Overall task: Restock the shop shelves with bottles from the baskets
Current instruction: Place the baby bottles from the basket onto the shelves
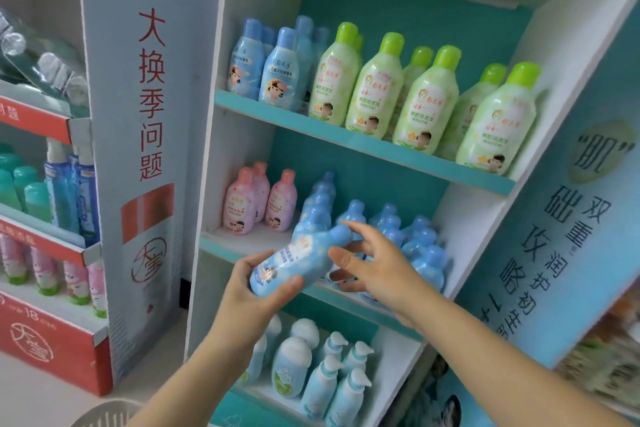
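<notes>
My left hand (pixel 258 291) grips the base of a light blue bottle (pixel 304 256), which is tilted with its cap pointing up and right toward the middle shelf (pixel 242 242). At the bottle's neck and cap, my right hand (pixel 367 262) has its fingers spread and loosely bent, index finger over the cap and thumb by the neck. Several matching blue bottles (pixel 412 239) stand in rows on the middle shelf behind my hands. Pink bottles (pixel 258 201) stand at that shelf's left end.
The top shelf holds blue bottles (pixel 277 73) and several green-capped bottles (pixel 433 97). White pump bottles (pixel 332 378) fill the bottom shelf. A red and grey display stand (pixel 131 149) with other products is on the left. A basket rim (pixel 107 414) shows at the bottom edge.
</notes>
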